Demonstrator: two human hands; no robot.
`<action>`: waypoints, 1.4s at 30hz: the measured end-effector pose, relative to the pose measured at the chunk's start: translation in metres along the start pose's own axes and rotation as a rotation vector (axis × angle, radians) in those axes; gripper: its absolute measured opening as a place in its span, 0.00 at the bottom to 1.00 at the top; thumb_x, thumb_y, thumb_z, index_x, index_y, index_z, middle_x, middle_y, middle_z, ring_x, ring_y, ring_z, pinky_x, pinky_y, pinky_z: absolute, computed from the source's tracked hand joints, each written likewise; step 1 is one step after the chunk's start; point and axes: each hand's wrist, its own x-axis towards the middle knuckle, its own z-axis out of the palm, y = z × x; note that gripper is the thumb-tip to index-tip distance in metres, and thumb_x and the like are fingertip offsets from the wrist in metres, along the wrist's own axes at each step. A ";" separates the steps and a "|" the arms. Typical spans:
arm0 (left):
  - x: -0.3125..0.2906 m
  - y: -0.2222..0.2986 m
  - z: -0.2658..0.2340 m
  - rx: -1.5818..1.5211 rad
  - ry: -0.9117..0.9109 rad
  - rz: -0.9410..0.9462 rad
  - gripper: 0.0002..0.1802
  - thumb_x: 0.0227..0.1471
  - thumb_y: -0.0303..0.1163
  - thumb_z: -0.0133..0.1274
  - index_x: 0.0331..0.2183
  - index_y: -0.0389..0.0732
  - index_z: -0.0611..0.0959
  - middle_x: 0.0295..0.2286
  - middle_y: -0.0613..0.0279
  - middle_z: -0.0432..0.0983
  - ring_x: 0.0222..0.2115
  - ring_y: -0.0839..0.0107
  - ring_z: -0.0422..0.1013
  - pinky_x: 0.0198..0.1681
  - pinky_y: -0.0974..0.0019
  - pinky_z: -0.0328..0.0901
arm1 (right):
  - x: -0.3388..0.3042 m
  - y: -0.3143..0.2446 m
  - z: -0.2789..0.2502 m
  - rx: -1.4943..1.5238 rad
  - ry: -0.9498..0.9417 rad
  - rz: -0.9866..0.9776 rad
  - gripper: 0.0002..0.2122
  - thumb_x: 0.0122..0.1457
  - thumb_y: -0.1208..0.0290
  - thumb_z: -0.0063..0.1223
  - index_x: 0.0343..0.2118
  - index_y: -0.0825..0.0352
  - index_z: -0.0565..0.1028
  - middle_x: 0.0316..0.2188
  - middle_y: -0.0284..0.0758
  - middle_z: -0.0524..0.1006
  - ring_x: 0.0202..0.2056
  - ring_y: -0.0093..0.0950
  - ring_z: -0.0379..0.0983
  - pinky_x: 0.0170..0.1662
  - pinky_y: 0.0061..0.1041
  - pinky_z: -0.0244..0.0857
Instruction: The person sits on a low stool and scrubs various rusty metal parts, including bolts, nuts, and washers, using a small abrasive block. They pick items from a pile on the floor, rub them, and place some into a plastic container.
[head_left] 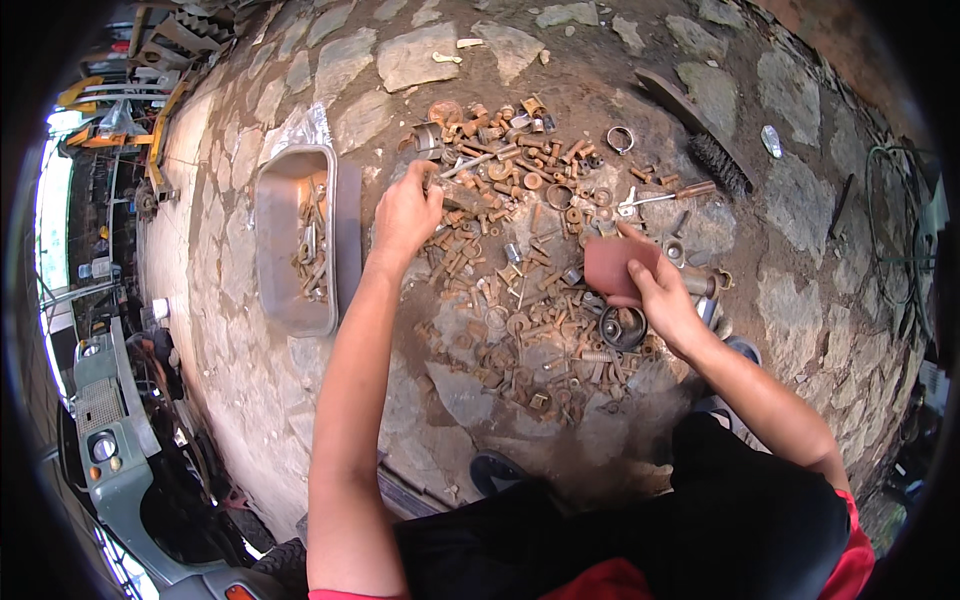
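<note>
A pile of rusty bolts, nuts and washers (532,181) covers the stone ground in front of me. My left hand (408,212) reaches to the pile's upper left edge with its fingers curled in. Whatever lies between those fingertips is hidden, and a short metal cylinder (427,138) sits just beyond them. In my right hand (662,297) is a reddish-brown piece of sandpaper (618,266), folded and held between thumb and fingers above the right side of the pile. A dark round cup (622,328) with small parts in it stands just below that hand.
Left of the pile stands a grey plastic bin (333,215) with some rusty parts inside. A wire brush (722,160) lies at the upper right, near a screwdriver (690,191) and a metal ring clamp (620,139). A vehicle front (112,440) shows at far left.
</note>
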 end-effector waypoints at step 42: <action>-0.086 0.072 0.011 -1.437 -0.353 -0.333 0.24 0.59 0.40 0.54 0.50 0.37 0.68 0.45 0.53 0.71 0.47 0.69 0.69 0.44 0.66 0.70 | 0.030 -0.025 0.072 -1.272 0.075 -0.968 0.26 0.58 0.75 0.49 0.61 0.66 0.62 0.63 0.38 0.61 0.66 0.34 0.51 0.68 0.45 0.36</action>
